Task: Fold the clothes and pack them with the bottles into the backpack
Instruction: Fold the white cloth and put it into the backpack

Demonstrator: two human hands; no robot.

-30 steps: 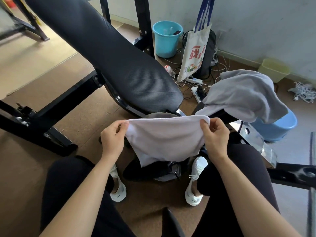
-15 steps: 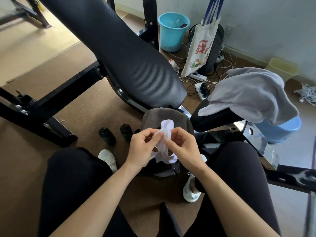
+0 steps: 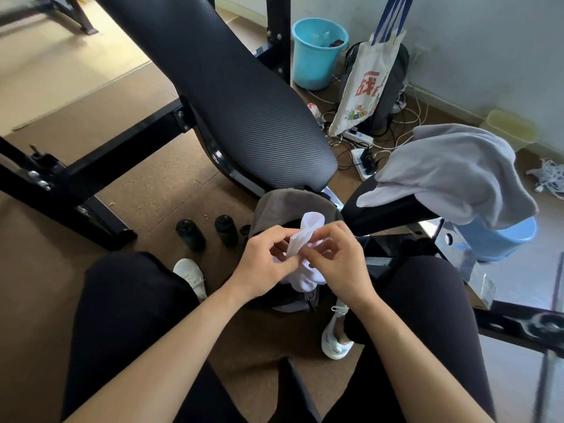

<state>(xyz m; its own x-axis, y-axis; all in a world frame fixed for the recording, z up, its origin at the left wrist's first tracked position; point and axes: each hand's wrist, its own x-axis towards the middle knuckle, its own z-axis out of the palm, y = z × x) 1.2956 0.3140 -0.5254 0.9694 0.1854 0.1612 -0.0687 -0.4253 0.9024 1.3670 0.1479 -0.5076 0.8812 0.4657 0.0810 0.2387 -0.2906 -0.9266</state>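
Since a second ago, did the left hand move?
Yes. The left hand moved right, off the black bottles and over the backpack, meeting the right hand on the white cloth.

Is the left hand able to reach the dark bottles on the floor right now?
Probably not at once: the left hand pinches the white garment, though nothing seems to lie between it and the bottles.

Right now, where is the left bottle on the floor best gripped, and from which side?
Probably round its body, just below the cap, coming down from its left. The left bottle stands upright, its left side is free, and the other bottle stands close on its right.
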